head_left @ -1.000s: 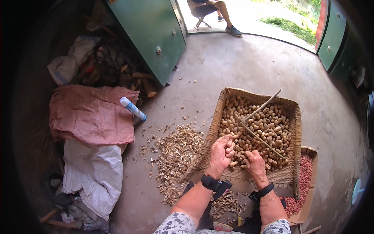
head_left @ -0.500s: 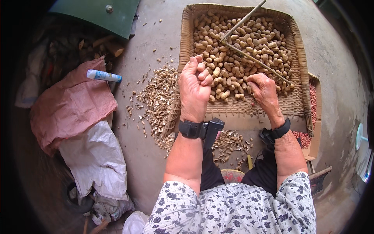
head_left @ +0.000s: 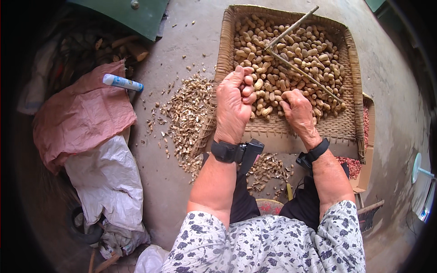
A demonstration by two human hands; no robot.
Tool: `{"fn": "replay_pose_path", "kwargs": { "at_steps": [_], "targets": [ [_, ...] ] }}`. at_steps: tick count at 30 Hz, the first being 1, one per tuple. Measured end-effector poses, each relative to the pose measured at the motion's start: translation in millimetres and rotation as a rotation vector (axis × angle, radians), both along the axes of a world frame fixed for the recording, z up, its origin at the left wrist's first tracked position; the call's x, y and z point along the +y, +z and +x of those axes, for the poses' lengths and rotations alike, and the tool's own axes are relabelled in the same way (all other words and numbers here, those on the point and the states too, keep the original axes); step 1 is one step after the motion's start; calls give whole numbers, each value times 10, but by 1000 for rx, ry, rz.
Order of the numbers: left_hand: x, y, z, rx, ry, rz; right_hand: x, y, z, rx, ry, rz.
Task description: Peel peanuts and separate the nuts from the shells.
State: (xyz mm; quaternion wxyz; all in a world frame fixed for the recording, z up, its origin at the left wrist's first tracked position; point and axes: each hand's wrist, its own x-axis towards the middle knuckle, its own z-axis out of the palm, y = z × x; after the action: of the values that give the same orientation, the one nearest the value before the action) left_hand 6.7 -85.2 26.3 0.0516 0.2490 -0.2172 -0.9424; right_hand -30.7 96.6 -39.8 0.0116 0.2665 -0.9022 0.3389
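A shallow woven basket (head_left: 348, 88) holds a heap of unshelled peanuts (head_left: 291, 59). My left hand (head_left: 233, 107) is over its near left side, palm turned up and fingers curled in; something dark reddish shows faintly between them, too hidden to name. To its right, my right hand (head_left: 300, 113) hovers over the near edge of the peanuts, knuckles up, with thumb and fingers drawn together. What the right fingertips hold, if anything, is hidden. A thin bent stick (head_left: 304, 75) lies across the peanuts beyond the right hand.
Broken peanut shells (head_left: 186, 116) are heaped left of the basket, with more shells (head_left: 271, 170) between my knees. Reddish shelled kernels (head_left: 349, 164) fill a cardboard box (head_left: 368, 157) at the right. A pink sack (head_left: 84, 111), a white sack (head_left: 109, 179) and a blue-white spray can (head_left: 123, 83) lie left.
My right hand has moved left, closer to my left hand, over the near peanuts. The left hand stays curled over the basket's left side. The whole view has shifted slightly.
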Motion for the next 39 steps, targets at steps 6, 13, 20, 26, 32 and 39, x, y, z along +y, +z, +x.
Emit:
{"fn": "replay_pose_path", "kwargs": {
  "at_steps": [6, 13, 20, 26, 32, 39],
  "targets": [
    [267, 0, 53, -113, -74, -359, -54, 268, 36, -213, -216, -378],
    [577, -42, 48, -58, -221, -587, -83, 501, 116, -138, -220, -498],
    [607, -26, 7, -28, -224, -584, -13, 496, 93, -228, -171, -593],
    [644, 30, -19, 47, -221, -759, 96, 485, 27, -366, -60, -719],
    [664, 46, 16, 64, -217, -845, 143, 630, -17, -588, 27, -731],
    [705, 78, 41, 94, -230, -980, 113, 663, 59, -573, -25, -729]
  ]
}}
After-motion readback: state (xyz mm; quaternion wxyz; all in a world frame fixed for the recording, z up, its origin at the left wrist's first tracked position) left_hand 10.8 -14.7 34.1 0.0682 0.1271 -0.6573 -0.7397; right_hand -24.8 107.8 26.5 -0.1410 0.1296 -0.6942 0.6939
